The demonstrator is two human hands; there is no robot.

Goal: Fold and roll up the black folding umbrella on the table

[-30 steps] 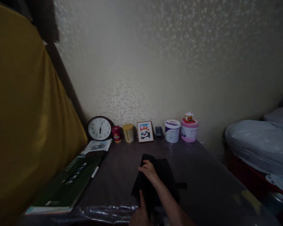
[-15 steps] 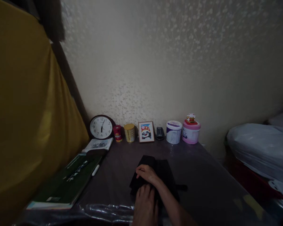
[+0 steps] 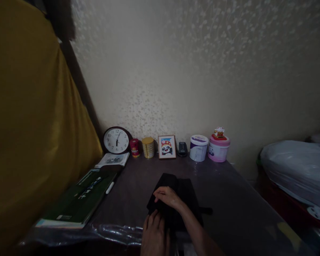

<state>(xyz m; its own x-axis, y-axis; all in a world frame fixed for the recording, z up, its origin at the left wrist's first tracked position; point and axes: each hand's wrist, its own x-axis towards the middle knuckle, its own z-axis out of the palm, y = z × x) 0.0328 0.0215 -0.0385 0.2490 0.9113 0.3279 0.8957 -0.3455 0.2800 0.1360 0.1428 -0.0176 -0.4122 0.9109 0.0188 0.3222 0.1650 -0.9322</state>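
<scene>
A black folded fabric item (image 3: 188, 199) lies near the front of the table, a short dark strap sticking out on its right. Its exact kind I cannot make out in the dim light. My right hand (image 3: 167, 196) rests across its upper left part, fingers bent and drawn together on a fold. Below it, at the item's lower left edge, my left hand (image 3: 154, 233) lies with fingers stretched out over the fabric. The fingertips of the right hand are partly hidden.
A green book (image 3: 80, 199) with a pen on it and a white marker (image 3: 110, 187) lie left. Along the wall stand a clock (image 3: 116, 140), a red can (image 3: 134, 148), a yellow-lidded tin (image 3: 148, 147), a framed panda picture (image 3: 166, 147) and two tubs (image 3: 198, 148).
My left hand has slid a little left and down along the fabric's edge. My right hand stays at nearly the same spot. The camera view has shifted slightly.
</scene>
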